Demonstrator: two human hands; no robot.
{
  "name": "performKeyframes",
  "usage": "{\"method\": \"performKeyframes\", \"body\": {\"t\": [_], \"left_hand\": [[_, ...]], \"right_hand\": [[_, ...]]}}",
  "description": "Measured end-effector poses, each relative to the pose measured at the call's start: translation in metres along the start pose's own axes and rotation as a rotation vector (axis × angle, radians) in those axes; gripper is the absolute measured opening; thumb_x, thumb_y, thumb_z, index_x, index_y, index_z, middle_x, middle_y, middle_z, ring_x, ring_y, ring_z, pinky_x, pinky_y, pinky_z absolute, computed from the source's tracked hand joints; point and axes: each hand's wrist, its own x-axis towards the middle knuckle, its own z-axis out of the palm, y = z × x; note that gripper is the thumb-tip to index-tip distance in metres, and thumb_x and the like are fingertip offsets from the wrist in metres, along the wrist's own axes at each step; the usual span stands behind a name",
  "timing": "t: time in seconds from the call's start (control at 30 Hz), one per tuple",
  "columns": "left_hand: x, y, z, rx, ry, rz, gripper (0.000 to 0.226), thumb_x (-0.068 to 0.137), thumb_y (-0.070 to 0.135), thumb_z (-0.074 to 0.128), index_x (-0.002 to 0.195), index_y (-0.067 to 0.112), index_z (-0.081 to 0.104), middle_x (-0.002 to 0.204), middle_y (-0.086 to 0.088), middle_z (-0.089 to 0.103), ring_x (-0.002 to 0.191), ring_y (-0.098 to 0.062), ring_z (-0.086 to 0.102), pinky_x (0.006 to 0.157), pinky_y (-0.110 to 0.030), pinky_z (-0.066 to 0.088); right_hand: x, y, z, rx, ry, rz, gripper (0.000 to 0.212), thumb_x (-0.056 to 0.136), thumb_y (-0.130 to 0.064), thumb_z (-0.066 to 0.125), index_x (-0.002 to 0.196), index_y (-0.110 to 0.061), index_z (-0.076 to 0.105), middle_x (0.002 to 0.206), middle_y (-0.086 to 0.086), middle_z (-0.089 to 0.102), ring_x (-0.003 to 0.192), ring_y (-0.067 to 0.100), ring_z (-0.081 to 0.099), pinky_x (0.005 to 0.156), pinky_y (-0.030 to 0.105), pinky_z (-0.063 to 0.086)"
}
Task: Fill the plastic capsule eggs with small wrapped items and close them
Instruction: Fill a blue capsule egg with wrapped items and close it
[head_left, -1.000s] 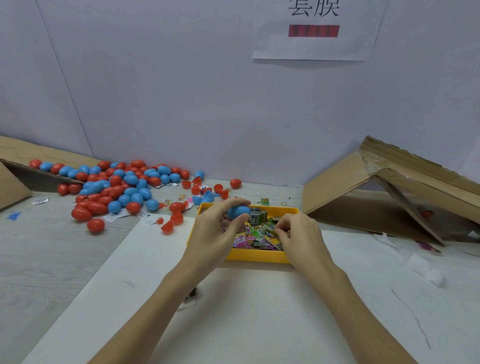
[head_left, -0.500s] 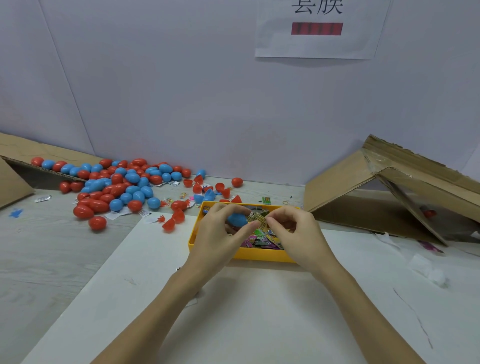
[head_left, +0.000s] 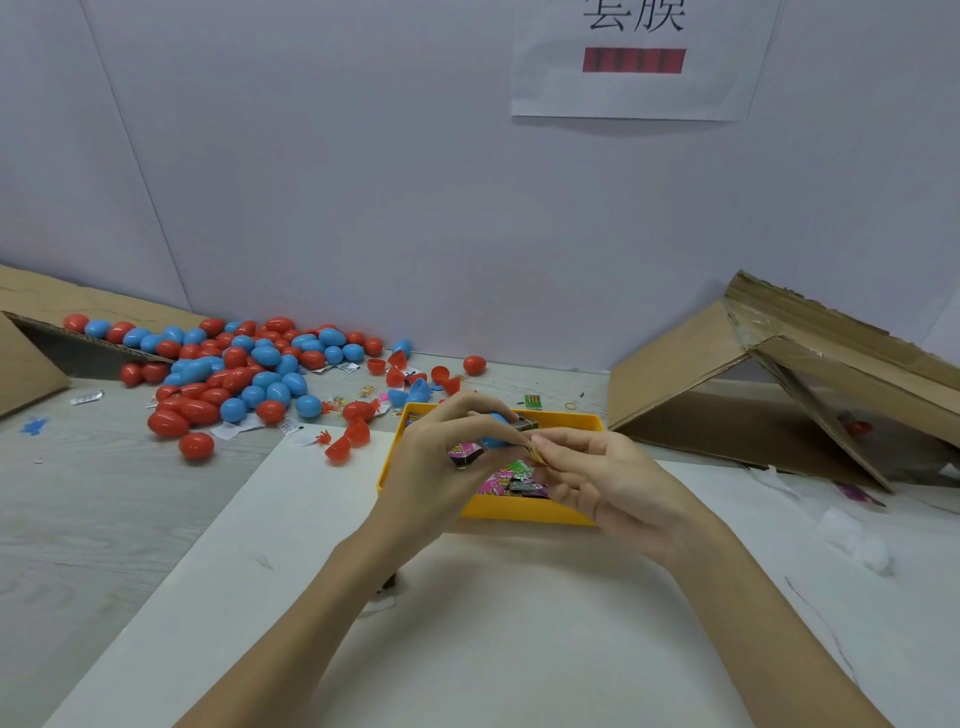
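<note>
A yellow tray of small colourful wrapped items sits on the white sheet at centre. Above it my left hand grips a blue capsule egg half, mostly hidden by the fingers. My right hand pinches a small gold-edged wrapped item at the mouth of that egg half. A big pile of red and blue capsule eggs lies at the back left, with several loose red halves nearer the tray.
A cardboard box lies on its side at the right. Another cardboard flap is at the far left. Scraps of wrapper and small toys litter the grey table between the egg pile and the tray. A white sheet covers the near table.
My right hand lifted a wrapped item out of the tray and brought it to the blue egg half in my left hand. Both hands rose slightly above the tray.
</note>
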Motion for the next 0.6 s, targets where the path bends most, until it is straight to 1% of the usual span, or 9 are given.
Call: {"method": "performKeyframes", "body": {"t": [0.07, 0.13, 0.2, 0.27, 0.37, 0.43, 0.47, 0.53, 0.6], "left_hand": [[0.000, 0.000, -0.001, 0.016, -0.015, 0.012, 0.012, 0.086, 0.012, 0.077, 0.098, 0.013, 0.080, 0.111, 0.002, 0.067, 0.108, -0.015, 0.064, 0.088, -0.029, 0.055], [0.000, -0.001, -0.003, 0.048, -0.029, 0.026, 0.014, 0.086, 0.010, 0.076, 0.099, 0.013, 0.080, 0.113, 0.003, 0.067, 0.108, -0.010, 0.063, 0.090, -0.025, 0.054], [0.000, -0.002, -0.003, 0.089, -0.050, 0.041, 0.019, 0.087, 0.007, 0.076, 0.104, 0.014, 0.079, 0.116, 0.003, 0.066, 0.109, -0.007, 0.062, 0.090, -0.023, 0.053], [0.000, -0.004, -0.003, 0.094, -0.057, 0.015, 0.029, 0.088, 0.003, 0.074, 0.113, 0.017, 0.077, 0.119, 0.005, 0.064, 0.112, -0.009, 0.061, 0.090, -0.022, 0.053], [-0.001, -0.007, -0.002, 0.025, -0.035, -0.085, 0.037, 0.093, 0.005, 0.070, 0.126, 0.021, 0.071, 0.122, 0.006, 0.061, 0.115, -0.014, 0.061, 0.091, -0.027, 0.056], [-0.002, -0.007, 0.000, -0.028, -0.033, -0.166, 0.040, 0.095, 0.005, 0.067, 0.131, 0.022, 0.067, 0.124, 0.005, 0.059, 0.113, -0.014, 0.063, 0.092, -0.028, 0.057], [-0.002, -0.008, 0.001, -0.047, -0.035, -0.196, 0.042, 0.096, 0.005, 0.066, 0.133, 0.023, 0.065, 0.125, 0.004, 0.058, 0.110, -0.014, 0.065, 0.092, -0.027, 0.057], [-0.003, -0.007, 0.002, -0.075, -0.039, -0.235, 0.044, 0.096, 0.007, 0.066, 0.136, 0.026, 0.062, 0.126, 0.004, 0.060, 0.104, -0.011, 0.067, 0.087, -0.021, 0.056], [-0.004, -0.005, 0.003, -0.086, -0.040, -0.269, 0.045, 0.097, 0.010, 0.066, 0.137, 0.028, 0.059, 0.123, 0.004, 0.064, 0.096, -0.012, 0.068, 0.083, -0.020, 0.056]], "right_hand": [[-0.001, -0.001, -0.006, 0.015, -0.040, 0.009, 0.028, 0.081, -0.017, 0.078, 0.108, -0.011, 0.081, 0.101, 0.008, 0.076, 0.087, 0.014, 0.070, 0.071, 0.020, 0.058], [-0.002, -0.002, -0.009, -0.006, -0.062, 0.016, 0.029, 0.078, -0.014, 0.078, 0.107, -0.012, 0.082, 0.101, 0.008, 0.076, 0.089, 0.014, 0.071, 0.079, 0.023, 0.060], [-0.003, -0.004, -0.009, -0.020, -0.070, 0.010, 0.030, 0.076, -0.013, 0.078, 0.105, -0.013, 0.082, 0.101, 0.008, 0.077, 0.091, 0.014, 0.072, 0.082, 0.024, 0.060], [-0.004, -0.003, -0.008, -0.069, -0.034, -0.029, 0.025, 0.078, -0.014, 0.078, 0.103, -0.015, 0.083, 0.101, 0.008, 0.078, 0.091, 0.014, 0.073, 0.078, 0.024, 0.060], [-0.001, 0.000, -0.004, -0.118, 0.110, -0.108, 0.012, 0.088, -0.010, 0.075, 0.094, -0.016, 0.084, 0.096, 0.008, 0.079, 0.087, 0.013, 0.073, 0.070, 0.021, 0.057], [0.001, 0.003, -0.001, -0.121, 0.195, -0.154, 0.009, 0.089, -0.009, 0.076, 0.091, -0.013, 0.083, 0.092, 0.009, 0.078, 0.084, 0.014, 0.071, 0.067, 0.020, 0.057], [0.002, 0.005, -0.001, -0.110, 0.222, -0.169, 0.006, 0.088, -0.010, 0.078, 0.091, -0.012, 0.083, 0.091, 0.010, 0.078, 0.083, 0.015, 0.071, 0.067, 0.020, 0.057], [0.003, 0.007, 0.000, -0.078, 0.263, -0.185, 0.008, 0.086, -0.013, 0.081, 0.092, -0.010, 0.081, 0.088, 0.009, 0.078, 0.082, 0.016, 0.073, 0.066, 0.020, 0.057], [0.004, 0.008, 0.001, -0.066, 0.308, -0.197, 0.015, 0.084, -0.018, 0.082, 0.096, -0.007, 0.080, 0.086, 0.009, 0.078, 0.080, 0.016, 0.074, 0.065, 0.020, 0.056]]}}
